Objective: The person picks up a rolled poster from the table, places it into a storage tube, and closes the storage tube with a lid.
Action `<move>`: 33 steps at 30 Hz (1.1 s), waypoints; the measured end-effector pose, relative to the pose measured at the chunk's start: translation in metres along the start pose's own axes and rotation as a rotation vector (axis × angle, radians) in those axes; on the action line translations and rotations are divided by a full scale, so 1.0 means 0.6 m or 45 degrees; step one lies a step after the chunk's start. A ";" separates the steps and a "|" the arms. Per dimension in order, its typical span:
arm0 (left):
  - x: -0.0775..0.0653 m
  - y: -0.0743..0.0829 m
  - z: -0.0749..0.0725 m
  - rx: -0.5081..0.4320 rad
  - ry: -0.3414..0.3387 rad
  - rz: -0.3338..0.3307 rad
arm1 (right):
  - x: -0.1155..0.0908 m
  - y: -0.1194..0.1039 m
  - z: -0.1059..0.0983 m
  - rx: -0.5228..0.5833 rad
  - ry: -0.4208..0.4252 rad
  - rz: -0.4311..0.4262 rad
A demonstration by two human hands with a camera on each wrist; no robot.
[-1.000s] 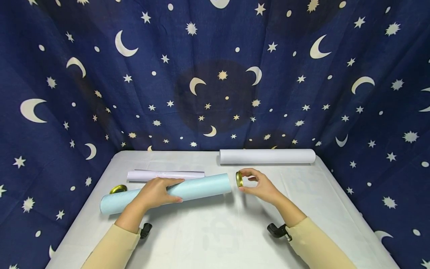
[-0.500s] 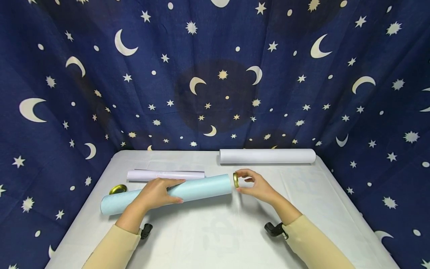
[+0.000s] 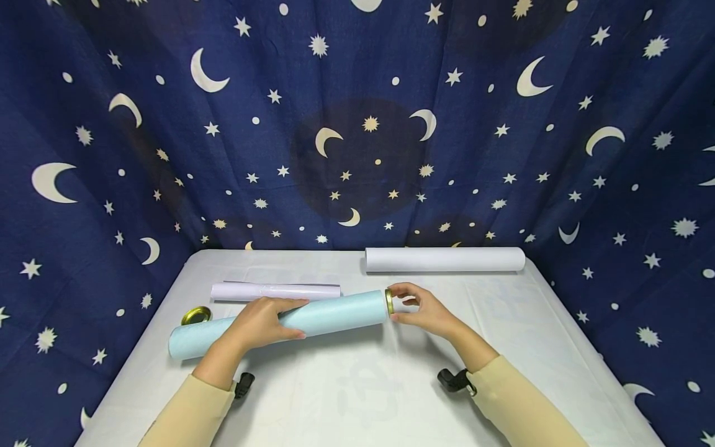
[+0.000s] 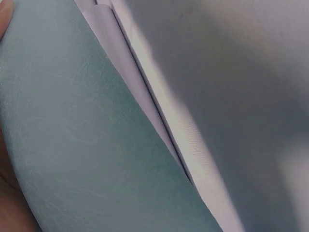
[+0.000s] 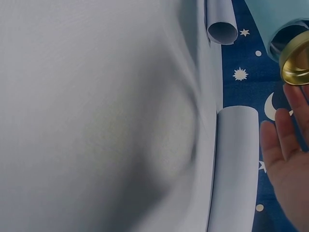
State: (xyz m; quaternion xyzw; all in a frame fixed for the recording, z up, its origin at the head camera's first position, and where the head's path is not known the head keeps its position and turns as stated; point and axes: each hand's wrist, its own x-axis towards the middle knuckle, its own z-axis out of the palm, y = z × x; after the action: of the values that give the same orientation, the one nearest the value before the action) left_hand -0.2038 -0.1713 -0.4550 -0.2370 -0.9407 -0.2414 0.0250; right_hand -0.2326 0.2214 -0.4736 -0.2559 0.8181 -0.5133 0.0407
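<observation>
My left hand (image 3: 264, 323) grips a light blue cardboard tube (image 3: 335, 313) around its middle, the tube's right end raised off the table. In the left wrist view the blue tube (image 4: 87, 135) fills the left side. At its right end my right hand (image 3: 427, 310) pinches a gold metal cap (image 3: 389, 302) between thumb and fingertips, right at the tube's mouth. The right wrist view shows the gold cap (image 5: 295, 63) slightly tilted against the tube's open end (image 5: 285, 36). Another gold cap (image 3: 197, 315) lies behind the tube's left end.
Behind the blue tube lies a pale lilac paper roll (image 3: 274, 292). A thicker white roll (image 3: 444, 260) rests along the table's back right edge. A white cloth covers the table (image 3: 346, 397). A navy curtain (image 3: 357, 74) with moons and stars encloses the back and sides.
My right hand has moved left with the gold cap, closing the gap to the tube's right end. The left hand and blue tube have barely shifted.
</observation>
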 end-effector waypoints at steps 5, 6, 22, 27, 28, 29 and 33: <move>0.000 0.000 0.002 -0.010 -0.004 0.004 | 0.000 0.003 -0.001 0.030 -0.020 0.019; 0.000 0.000 0.003 -0.010 -0.004 0.003 | 0.000 0.003 -0.001 0.026 -0.027 0.017; 0.000 -0.001 0.004 -0.018 -0.003 0.027 | 0.003 0.007 0.001 0.078 -0.087 0.028; 0.001 -0.001 0.006 -0.021 -0.001 0.034 | 0.003 0.006 0.001 0.084 -0.098 0.030; 0.001 -0.001 0.006 -0.021 -0.002 0.029 | 0.003 0.006 0.001 0.083 -0.101 0.030; 0.001 0.000 0.006 -0.022 -0.004 0.025 | 0.003 0.006 0.001 0.086 -0.103 0.034; 0.000 0.000 0.006 -0.025 -0.006 0.019 | 0.004 0.006 0.001 0.089 -0.106 0.031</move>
State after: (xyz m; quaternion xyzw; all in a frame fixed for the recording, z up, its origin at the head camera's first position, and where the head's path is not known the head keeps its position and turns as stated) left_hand -0.2038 -0.1697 -0.4584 -0.2448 -0.9365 -0.2500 0.0223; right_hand -0.2357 0.2210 -0.4766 -0.2654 0.8003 -0.5300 0.0899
